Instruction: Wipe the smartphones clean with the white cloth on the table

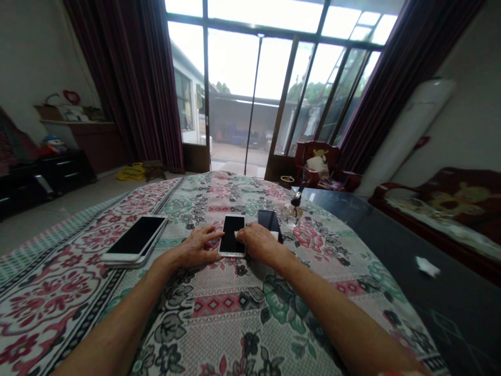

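Observation:
A white-framed smartphone with a dark screen lies face up on the flowered tablecloth in front of me. My left hand rests beside it, fingers apart, the index finger and thumb touching its left edge and lower corner. Over the phone's right side is my right hand, its fingers pinched on a small white wad of tissue against the screen. Behind that hand lies a dark flat device, partly hidden. To the left, a larger white tablet sits on top of another flat device.
A brush with a black handle stands in a clear glass container at the back right. A crumpled white tissue lies on the dark tabletop at right. Wooden chairs stand beyond, near glass sliding doors.

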`<action>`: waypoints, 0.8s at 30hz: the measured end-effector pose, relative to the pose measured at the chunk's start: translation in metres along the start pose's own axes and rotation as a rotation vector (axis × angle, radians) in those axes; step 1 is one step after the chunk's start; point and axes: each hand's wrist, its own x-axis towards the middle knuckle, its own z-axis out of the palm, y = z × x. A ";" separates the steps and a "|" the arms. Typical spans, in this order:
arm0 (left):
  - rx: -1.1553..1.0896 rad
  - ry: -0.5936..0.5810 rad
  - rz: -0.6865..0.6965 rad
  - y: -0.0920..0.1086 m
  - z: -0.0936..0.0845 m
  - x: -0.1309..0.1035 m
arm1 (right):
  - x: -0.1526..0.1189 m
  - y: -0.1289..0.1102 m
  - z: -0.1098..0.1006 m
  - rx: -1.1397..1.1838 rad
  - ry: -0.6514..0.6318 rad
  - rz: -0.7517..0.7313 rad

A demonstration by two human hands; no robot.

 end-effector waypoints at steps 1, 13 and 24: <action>0.000 0.002 -0.001 0.000 0.000 0.000 | 0.005 0.004 0.001 -0.008 0.000 0.015; -0.004 0.001 0.008 0.003 -0.003 0.001 | 0.056 0.034 -0.014 -0.052 -0.098 0.173; -0.013 -0.018 -0.001 0.005 -0.005 0.001 | 0.038 0.023 0.009 -0.034 -0.020 0.066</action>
